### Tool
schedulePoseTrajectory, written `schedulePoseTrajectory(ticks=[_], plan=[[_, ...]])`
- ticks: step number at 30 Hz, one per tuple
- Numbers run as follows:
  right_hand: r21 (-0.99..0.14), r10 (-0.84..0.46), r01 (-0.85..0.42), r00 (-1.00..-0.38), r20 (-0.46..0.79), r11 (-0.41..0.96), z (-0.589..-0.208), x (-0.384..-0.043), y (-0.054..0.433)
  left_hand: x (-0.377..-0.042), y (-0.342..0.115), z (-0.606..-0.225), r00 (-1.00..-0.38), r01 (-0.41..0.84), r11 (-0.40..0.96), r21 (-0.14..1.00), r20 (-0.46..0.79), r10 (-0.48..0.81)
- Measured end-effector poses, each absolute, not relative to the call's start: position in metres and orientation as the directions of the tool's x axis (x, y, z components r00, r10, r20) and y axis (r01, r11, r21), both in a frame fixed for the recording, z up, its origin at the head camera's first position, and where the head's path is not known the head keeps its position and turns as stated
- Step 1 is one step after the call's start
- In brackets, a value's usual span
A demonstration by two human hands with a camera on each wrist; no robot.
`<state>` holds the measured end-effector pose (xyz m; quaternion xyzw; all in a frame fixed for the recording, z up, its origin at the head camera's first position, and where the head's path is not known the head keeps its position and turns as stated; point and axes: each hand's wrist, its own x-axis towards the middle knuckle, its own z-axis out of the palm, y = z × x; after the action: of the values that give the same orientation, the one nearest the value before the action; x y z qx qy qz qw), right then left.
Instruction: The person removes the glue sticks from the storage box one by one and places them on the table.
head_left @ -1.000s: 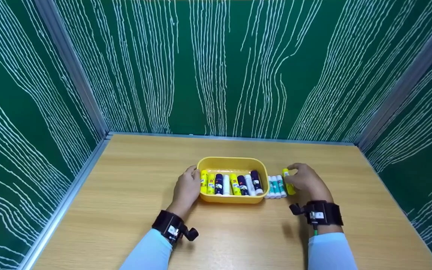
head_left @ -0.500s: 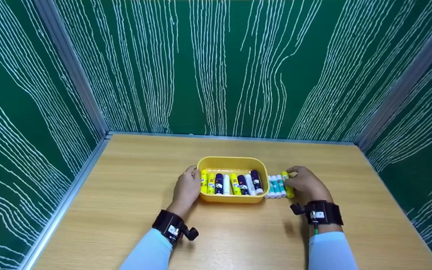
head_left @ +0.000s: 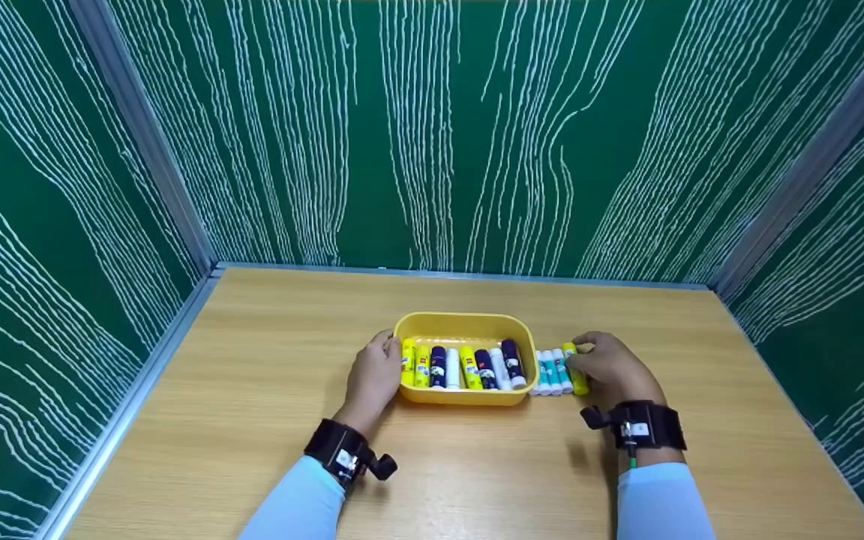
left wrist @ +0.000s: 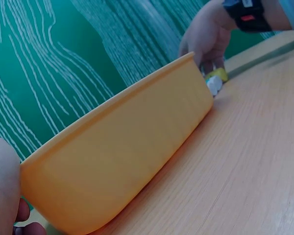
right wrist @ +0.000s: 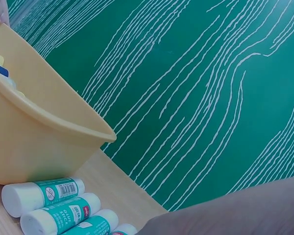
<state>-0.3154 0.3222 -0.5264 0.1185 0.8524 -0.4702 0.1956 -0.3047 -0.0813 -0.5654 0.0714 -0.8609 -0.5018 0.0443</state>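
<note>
A yellow plastic bin point(head_left: 464, 400) stands on the table, with several yellow, dark blue and white glue sticks point(head_left: 468, 367) lying side by side in it. My left hand point(head_left: 374, 375) grips the bin's left end, its thumb by the rim. Against the bin's right side lies a row of white-and-green glue sticks point(right wrist: 63, 215), labelled in the right wrist view. At the right end of that row, a yellow glue stick point(head_left: 578, 382) is pinched between the thumb and fingers of my right hand point(head_left: 612, 364). The left wrist view shows the bin's outer wall point(left wrist: 122, 152), which hides its contents.
The wooden table point(head_left: 477, 465) stretches in front of and behind the bin. Green walls point(head_left: 417, 135) with white wavy lines enclose it at the back and sides, joined by grey metal posts point(head_left: 151, 127). Each wrist wears a black strap point(head_left: 646, 425) with a small camera.
The right hand has brought the yellow glue stick slightly left and down, close against the white-and-green row. Over the last half second little moves. The left hand and bin stay put.
</note>
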Motion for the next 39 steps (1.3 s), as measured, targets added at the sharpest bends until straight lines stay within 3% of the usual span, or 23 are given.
schedulePoseTrajectory(ticks=[9, 17, 28, 39], plan=[[-0.748, 0.036, 0.405, -0.889, -0.456, 0.526, -0.523, -0.317, 0.32, -0.304, -0.081, -0.561, -0.985, -0.1, 0.478, 0.873, -0.019, -0.171], [-0.671, 0.073, 0.354, -0.91, -0.408, 0.651, -0.504, -0.314, 0.315, -0.305, -0.081, -0.563, -0.984, -0.103, 0.478, 0.873, -0.018, -0.178], [-0.657, -0.023, 0.123, -0.978, -0.209, 0.743, -0.484, -0.314, 0.262, -0.304, -0.081, -0.564, -0.983, -0.089, 0.506, 0.858, 0.006, -0.183], [-0.645, -0.169, -0.064, -0.98, -0.103, 0.761, -0.499, -0.31, 0.206, -0.305, -0.082, -0.564, -0.985, -0.057, 0.51, 0.858, 0.036, -0.171]])
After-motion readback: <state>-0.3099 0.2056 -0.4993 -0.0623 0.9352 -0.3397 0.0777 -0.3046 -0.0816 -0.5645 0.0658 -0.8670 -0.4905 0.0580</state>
